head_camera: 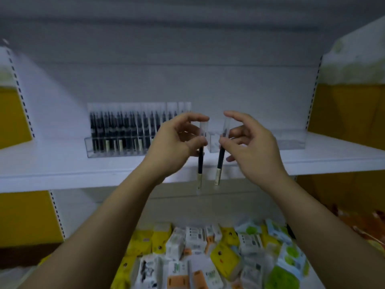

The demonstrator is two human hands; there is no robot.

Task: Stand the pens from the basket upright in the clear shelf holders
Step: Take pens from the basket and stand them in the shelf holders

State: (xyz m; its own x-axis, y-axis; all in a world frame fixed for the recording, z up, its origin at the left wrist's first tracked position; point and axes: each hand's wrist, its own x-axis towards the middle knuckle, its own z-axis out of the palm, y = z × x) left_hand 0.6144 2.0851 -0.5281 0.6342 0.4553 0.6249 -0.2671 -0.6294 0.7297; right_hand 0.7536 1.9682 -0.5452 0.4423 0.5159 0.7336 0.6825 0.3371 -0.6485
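Observation:
My left hand [177, 140] pinches one black pen [200, 161] near its clear cap, the pen hanging upright with its pale end down. My right hand [248, 142] pinches a second black pen [219, 161] the same way, slightly tilted. Both pens hang in front of the white shelf [62, 163], between two clear holders. The left clear holder [91, 147] is packed with several upright black pens. The right clear holder [291, 142] looks empty; my right hand hides its left end. No basket is in view.
A lower shelf holds several yellow, white and green packets [208, 257]. Yellow side panels [12, 117] flank the shelf bay on both sides. Slotted uprights [312, 90] run along the back wall's edges.

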